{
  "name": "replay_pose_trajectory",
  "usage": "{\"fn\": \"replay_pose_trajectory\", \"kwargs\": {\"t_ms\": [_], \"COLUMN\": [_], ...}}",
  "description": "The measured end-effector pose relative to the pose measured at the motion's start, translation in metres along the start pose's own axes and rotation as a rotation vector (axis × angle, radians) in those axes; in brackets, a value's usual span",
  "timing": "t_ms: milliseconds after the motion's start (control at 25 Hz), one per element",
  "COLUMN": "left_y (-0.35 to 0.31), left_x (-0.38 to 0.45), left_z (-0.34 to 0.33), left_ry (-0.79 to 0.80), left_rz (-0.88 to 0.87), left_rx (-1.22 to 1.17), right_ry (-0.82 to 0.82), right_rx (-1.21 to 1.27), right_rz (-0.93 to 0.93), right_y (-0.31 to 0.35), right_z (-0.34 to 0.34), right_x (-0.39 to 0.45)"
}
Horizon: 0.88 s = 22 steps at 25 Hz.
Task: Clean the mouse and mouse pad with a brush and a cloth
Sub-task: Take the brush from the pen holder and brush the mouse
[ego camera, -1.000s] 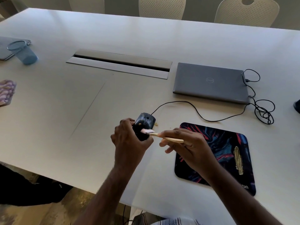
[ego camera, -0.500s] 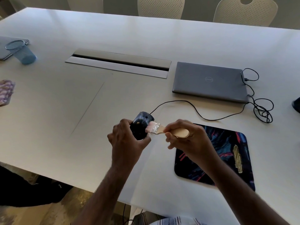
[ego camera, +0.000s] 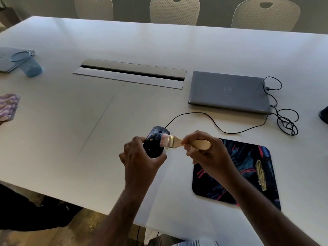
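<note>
My left hand (ego camera: 140, 162) grips a black wired mouse (ego camera: 154, 143), lifted above the white table and tilted toward me. My right hand (ego camera: 209, 155) holds a small wooden-handled brush (ego camera: 179, 141); its pale bristles touch the mouse's right side. A dark patterned mouse pad (ego camera: 248, 171) lies on the table to the right, partly hidden by my right forearm, with a yellowish smear on its right part. A pink striped cloth (ego camera: 8, 107) lies at the table's left edge.
A closed grey laptop (ego camera: 229, 91) sits behind the pad, the mouse cable (ego camera: 287, 121) coiled at its right. A cable slot (ego camera: 131, 73) runs across mid-table. A blue mesh cup (ego camera: 26, 63) and another laptop are at far left. Chairs (ego camera: 174, 9) line the far side.
The brush has shifted up along the mouse, its handle turning from pointing toward me to lying level; the left hand has held the mouse nearly still.
</note>
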<state>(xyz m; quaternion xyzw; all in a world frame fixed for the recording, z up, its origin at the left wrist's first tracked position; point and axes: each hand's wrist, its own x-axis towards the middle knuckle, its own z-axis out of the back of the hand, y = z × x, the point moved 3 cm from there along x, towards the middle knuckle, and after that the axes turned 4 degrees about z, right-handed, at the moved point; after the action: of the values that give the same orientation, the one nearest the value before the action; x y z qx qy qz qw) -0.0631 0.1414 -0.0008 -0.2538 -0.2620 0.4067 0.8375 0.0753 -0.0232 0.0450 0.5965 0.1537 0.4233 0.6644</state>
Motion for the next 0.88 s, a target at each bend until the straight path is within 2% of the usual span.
{"fn": "replay_pose_trajectory", "kwargs": {"t_ms": [240,600,880], "left_y": [0.009,0.018,0.019], "left_x": [-0.003,-0.009,-0.010], "left_z": [-0.004,-0.020,-0.025], "left_ry": [0.010,0.016,-0.007], "left_rz": [0.030,0.064,0.078], "left_rx": [-0.012,0.056,0.163], "right_ry": [-0.045,-0.201,-0.273], "right_rx": [-0.146,0.042,0.024], "right_rz": [-0.100,-0.175,-0.169], "right_y": [-0.017,-0.027,-0.027], "right_z": [0.013,0.040,0.066], "right_x": [-0.004,-0.022,-0.037]}}
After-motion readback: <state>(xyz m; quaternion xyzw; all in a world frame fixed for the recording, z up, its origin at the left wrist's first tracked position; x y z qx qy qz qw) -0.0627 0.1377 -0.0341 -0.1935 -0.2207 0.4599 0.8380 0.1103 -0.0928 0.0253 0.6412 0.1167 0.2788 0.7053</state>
